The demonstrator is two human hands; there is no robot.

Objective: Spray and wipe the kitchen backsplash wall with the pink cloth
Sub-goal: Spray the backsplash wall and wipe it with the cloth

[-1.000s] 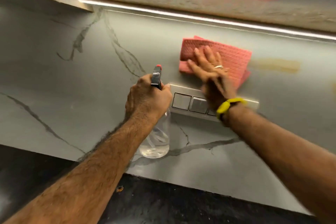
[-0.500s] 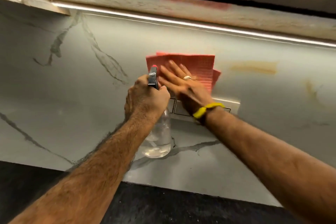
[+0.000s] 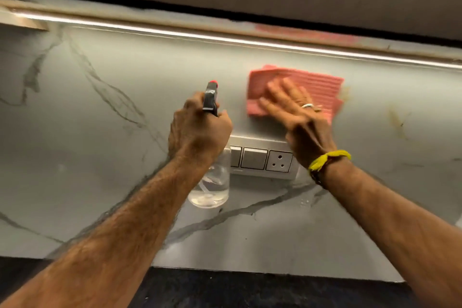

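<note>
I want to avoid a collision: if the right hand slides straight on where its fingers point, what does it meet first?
Probably nothing: the right hand, flat on the cloth, points up and left over bare wall toward the light strip.

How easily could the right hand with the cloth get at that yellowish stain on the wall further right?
Probably yes. The right hand presses the pink cloth flat on the backsplash, and the yellowish stain lies just right of the cloth's edge on bare wall, with nothing between them.

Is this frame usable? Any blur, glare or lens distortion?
Head view: right hand and pink cloth motion-smeared; light strip glares brightly above the backsplash; wide-angle lens bows the straight edges; left hand and spray bottle fairly sharp.
</note>
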